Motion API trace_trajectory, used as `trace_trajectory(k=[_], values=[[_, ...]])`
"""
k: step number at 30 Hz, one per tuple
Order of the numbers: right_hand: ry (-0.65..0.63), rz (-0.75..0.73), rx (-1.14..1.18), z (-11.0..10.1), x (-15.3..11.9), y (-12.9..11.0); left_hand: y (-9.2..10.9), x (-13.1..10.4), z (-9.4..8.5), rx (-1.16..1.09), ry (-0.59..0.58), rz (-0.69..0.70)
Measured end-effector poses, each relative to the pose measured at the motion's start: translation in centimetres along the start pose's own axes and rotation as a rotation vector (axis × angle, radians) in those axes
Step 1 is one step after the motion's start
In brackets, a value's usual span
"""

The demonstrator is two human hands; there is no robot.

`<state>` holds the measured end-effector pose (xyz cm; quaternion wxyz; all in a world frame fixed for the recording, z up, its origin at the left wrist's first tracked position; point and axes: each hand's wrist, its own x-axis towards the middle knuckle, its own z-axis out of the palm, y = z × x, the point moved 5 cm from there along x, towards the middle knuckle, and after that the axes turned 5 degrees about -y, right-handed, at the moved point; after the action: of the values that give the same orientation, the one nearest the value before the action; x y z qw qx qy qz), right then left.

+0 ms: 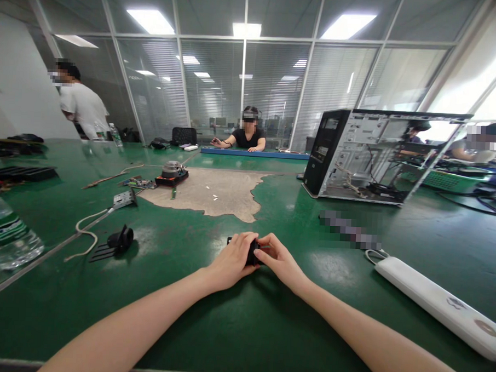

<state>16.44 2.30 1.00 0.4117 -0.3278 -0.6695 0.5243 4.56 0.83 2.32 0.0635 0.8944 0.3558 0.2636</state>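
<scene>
A small black part [252, 253] is between my two hands, low over the green table [242, 328] near the middle. My left hand [234, 262] wraps round it from the left, fingers over its top and thumb below. From the right, my right hand [278, 261] pinches its side with thumb and fingertips. Most of the part is hidden by my fingers. To the left lies a black plastic piece [120, 238] with slats, beside a metal box [124, 198] and a pale cord [90, 234].
An open computer case [327, 151] stands at the back right. A white power strip [436, 304] lies at the right, a large bottle [7, 230] at the left. A fan-like unit [172, 173] rests beside the bare patch [219, 190]. A person [249, 136] sits opposite.
</scene>
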Motion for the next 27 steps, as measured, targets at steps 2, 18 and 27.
trace_trajectory(k=[2, 18, 27], values=[[0.012, 0.022, -0.024, -0.07, 0.13, 0.21, -0.02, 0.02, 0.01, 0.004, 0.008, -0.008], [-0.015, 0.011, 0.003, 0.40, 0.09, 0.11, -0.22, -0.31, -0.35, 0.007, 0.007, -0.039], [-0.070, 0.015, -0.037, 0.48, 0.05, -0.21, -0.18, -0.31, -0.37, -0.002, 0.005, -0.042]])
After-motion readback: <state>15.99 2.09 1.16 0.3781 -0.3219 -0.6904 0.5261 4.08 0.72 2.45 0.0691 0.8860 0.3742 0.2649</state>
